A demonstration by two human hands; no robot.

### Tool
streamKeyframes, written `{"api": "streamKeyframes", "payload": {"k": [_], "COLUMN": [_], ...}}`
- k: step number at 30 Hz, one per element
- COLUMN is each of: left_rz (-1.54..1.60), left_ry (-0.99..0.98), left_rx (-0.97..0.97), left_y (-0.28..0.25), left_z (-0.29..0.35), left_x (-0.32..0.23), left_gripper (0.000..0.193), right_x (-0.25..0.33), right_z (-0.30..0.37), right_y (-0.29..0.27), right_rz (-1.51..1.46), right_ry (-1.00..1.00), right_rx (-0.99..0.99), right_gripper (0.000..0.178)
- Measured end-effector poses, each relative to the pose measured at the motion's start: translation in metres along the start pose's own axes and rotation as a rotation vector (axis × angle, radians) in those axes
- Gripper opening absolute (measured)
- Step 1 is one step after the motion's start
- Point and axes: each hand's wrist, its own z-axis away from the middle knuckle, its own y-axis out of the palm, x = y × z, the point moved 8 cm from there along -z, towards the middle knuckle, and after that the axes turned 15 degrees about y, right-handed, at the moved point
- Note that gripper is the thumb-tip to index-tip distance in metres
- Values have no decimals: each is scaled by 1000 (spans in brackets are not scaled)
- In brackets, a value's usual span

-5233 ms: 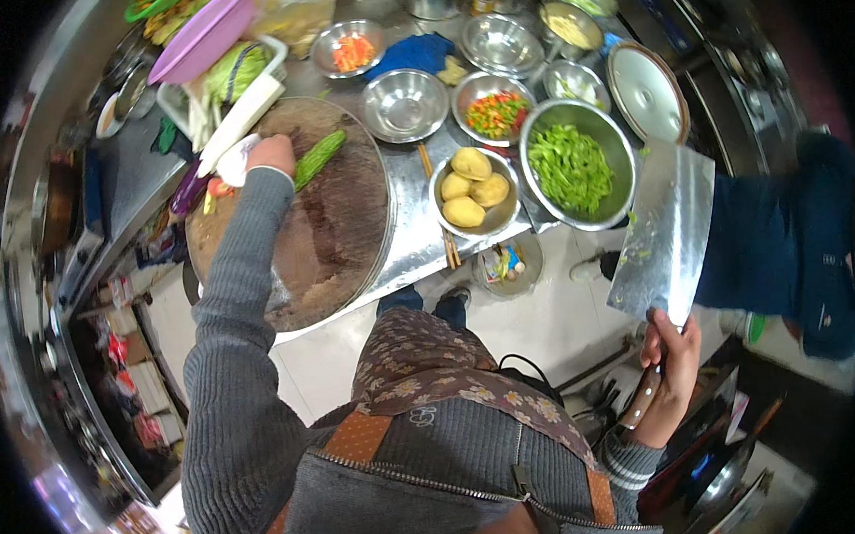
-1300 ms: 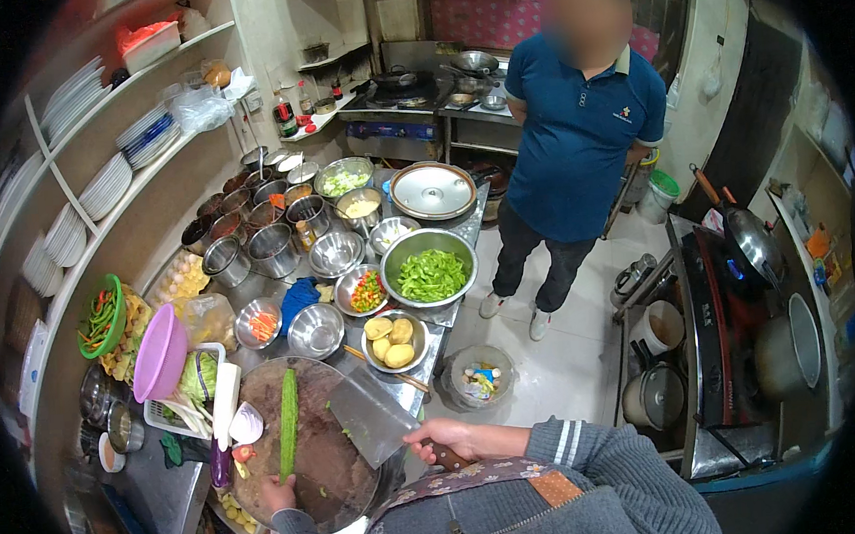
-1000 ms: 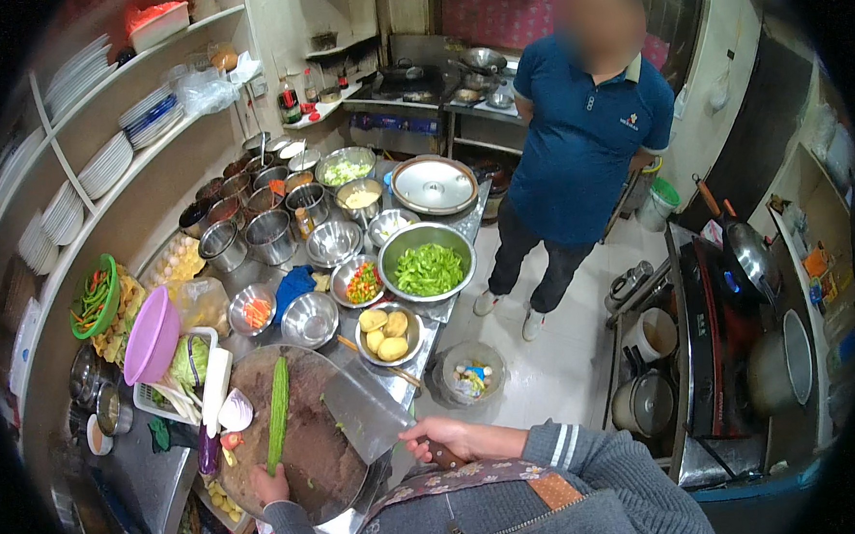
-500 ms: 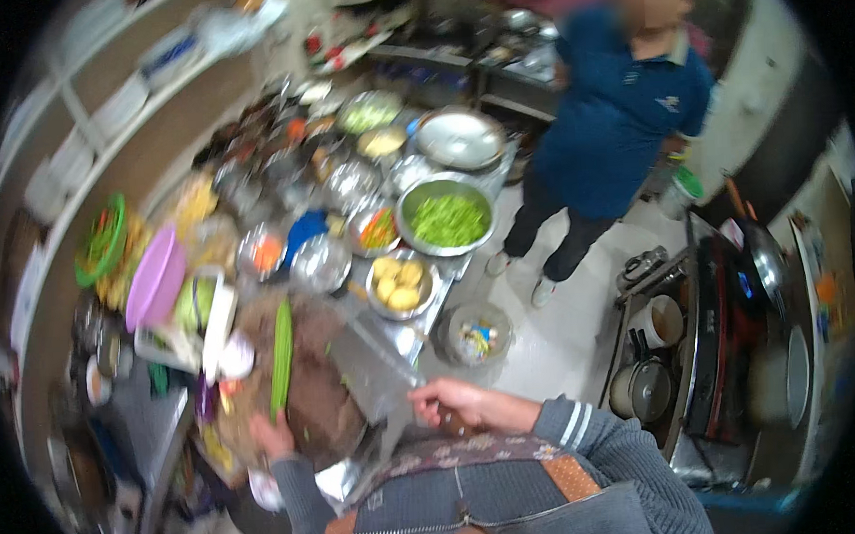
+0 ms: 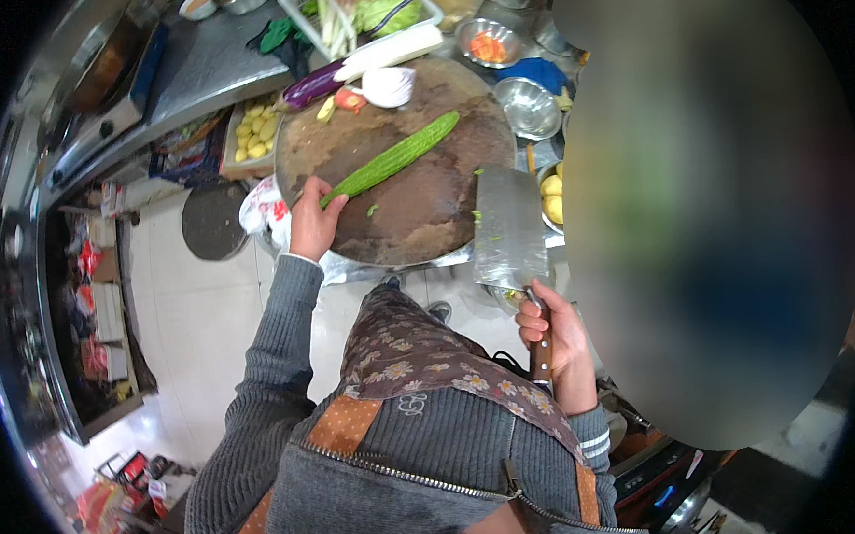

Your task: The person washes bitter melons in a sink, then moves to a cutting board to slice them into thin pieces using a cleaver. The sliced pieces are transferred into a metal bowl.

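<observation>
Vegetable (image 5: 398,158) — long, green, bumpy — lay on the round brown wooden board (image 5: 424,209) | my left hand (image 5: 315,217) gripped its near end | my right hand (image 5: 556,330) clenched the broad steel cleaver (image 5: 509,222) | slack left hold could've let the vegetable roll

Bright green gourd (image 5: 395,159), mottled brown chopping board (image 5: 424,204), silver-grey cleaver (image 5: 509,224), brown handle (image 5: 541,356)
The eggplant (image 5: 312,86) is purple, the radish (image 5: 392,51) white, the cloth (image 5: 538,72) blue; the apron (image 5: 408,365) carries pale daisies on brown, its straps (image 5: 344,424) light dots on orange-brown, and the grey sweater (image 5: 287,313) has white cuff stripes (image 5: 596,444).
</observation>
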Motion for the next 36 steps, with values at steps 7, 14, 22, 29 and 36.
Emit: {"api": "streamKeyframes", "payload": {"k": [7,14,22,29,36], "left_rz": [17,-277,-330,-297,-341], "left_ry": [-99,66,308,349,439], "left_rx": [-6,50,27,470,476], "left_y": [-10,-23,13,60,38], "left_z": [35,43,-19,-35,-14], "left_x": [19,-6,-58,-55,-58], "left_gripper": [25,23,45,53,55], "right_x": [37,52,52,55,58], "right_z": [17,12,-1,2,-6], "right_y": [-1,14,29,50,33], "right_rz": [865,1032,1071,1224,1224], "right_ry": [-500,-621,-678,-772,-639], "right_rx": [-617,-594,-599,-710,-810], "right_gripper": [26,31,26,22,24]}}
